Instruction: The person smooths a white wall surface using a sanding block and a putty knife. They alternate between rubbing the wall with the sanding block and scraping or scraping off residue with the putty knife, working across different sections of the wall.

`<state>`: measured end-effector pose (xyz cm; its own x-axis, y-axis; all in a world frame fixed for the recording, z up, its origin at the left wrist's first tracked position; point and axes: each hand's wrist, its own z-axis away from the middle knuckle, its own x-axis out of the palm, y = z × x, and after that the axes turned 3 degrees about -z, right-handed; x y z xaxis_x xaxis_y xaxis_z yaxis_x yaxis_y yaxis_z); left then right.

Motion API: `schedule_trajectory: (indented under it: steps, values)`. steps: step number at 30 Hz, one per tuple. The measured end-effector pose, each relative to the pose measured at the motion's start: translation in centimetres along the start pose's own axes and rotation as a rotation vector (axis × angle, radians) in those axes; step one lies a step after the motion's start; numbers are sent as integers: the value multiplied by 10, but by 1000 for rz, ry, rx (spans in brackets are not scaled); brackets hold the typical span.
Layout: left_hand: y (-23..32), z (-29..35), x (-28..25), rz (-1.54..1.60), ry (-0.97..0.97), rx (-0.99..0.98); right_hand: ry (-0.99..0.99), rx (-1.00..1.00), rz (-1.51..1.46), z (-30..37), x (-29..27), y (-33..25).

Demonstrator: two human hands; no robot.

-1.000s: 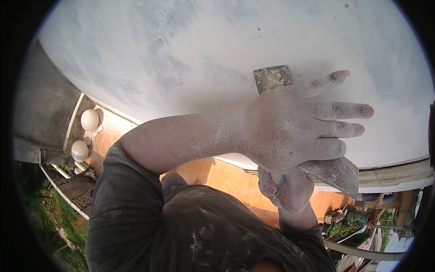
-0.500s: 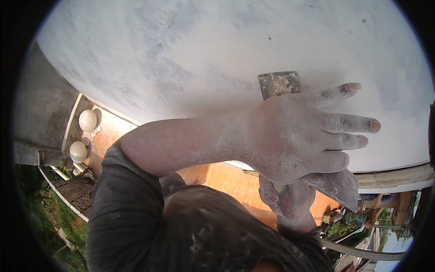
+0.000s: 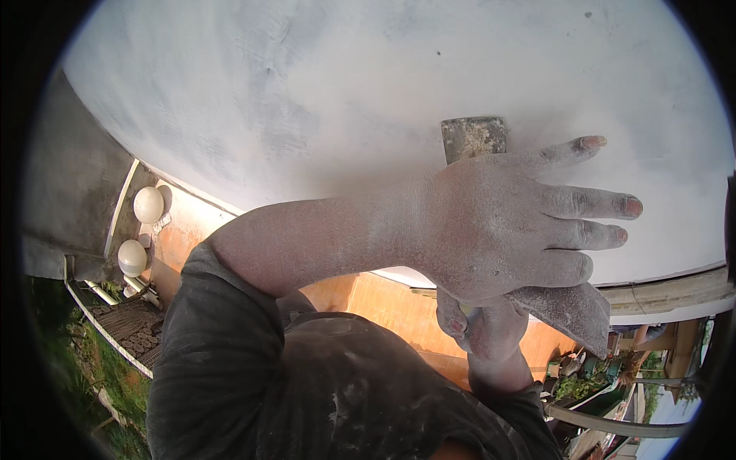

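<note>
My left hand [image 3: 498, 222], white with dust, reaches across to the right with its back toward me and its fingers stretched apart. It lies in front of a pale wall [image 3: 368, 100]. A square, stained metal-like plate [image 3: 474, 139] sticks out above it against the wall; whether it joins a handle is hidden. Below the left hand, my right hand [image 3: 497, 330] is bent up and closed, its thumb showing, its other fingers mostly covered. A dusty grey flat piece [image 3: 571, 316] juts out rightward between the hands. What exactly the right hand grips is hidden.
The wall surface is smeared white and blue-grey, with a small dark spot [image 3: 438, 53]. Down to the left are two cream round objects [image 3: 148, 205] on an orange tiled floor [image 3: 391, 310]. A ledge [image 3: 667, 297] runs along the wall's lower right, above plants [image 3: 575, 386].
The wall's dark spots have shifted left and upward in view. Both hands, with the plate and grey piece, keep nearly the same place in view, so they have moved rightward along the wall.
</note>
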<state>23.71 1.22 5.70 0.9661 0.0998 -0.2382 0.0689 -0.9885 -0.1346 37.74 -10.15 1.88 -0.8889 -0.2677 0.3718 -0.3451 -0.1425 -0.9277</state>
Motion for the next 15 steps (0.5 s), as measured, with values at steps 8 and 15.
schedule_trajectory:
  steps: [8,15]
  values:
    - [2,-6,-10,-48,-179,73,20,-15,-27,-4,-6,2]
    - [-3,-8,-6,-109,-137,32,-1,-81,293,-7,-6,4]
